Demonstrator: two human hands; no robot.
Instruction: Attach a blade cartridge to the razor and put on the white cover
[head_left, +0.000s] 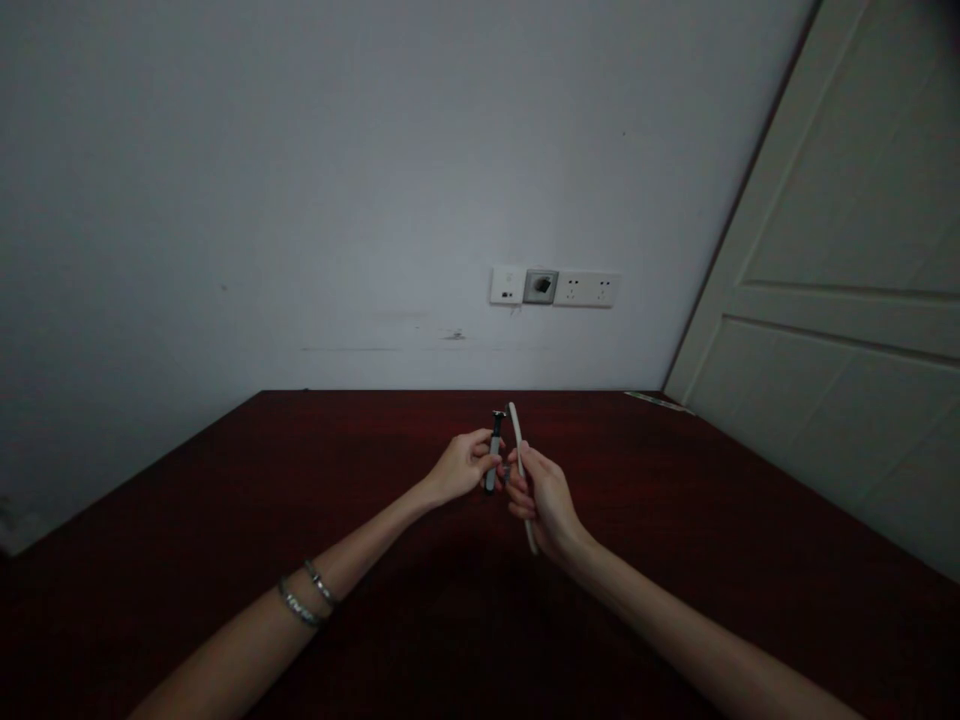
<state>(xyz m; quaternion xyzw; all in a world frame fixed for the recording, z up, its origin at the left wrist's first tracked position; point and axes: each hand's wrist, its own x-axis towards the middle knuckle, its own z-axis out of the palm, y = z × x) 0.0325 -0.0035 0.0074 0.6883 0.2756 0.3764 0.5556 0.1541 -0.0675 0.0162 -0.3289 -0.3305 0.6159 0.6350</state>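
Note:
My left hand point(461, 467) is closed around the grey handle of a small razor-like tool point(493, 462), which has black ends and a short metallic crosspiece at the top. The tool stands nearly upright. Just to its right, my right hand point(551, 500) grips a long, thin, slightly curved white piece point(517, 425) whose kind I cannot make out. Its upper end leans close to the tool's head; whether they touch is unclear. A small shiny part point(506, 474) shows between the hands, too small to name. Both hands are above the dark red tabletop point(360, 450).
A pale wall point(360, 180) rises behind the table, with white sockets point(587, 289) and a grey-framed outlet point(540, 287) on it. At right stands a panelled light door point(847, 260). A flat narrow strip point(660, 402) lies by the table's back right edge.

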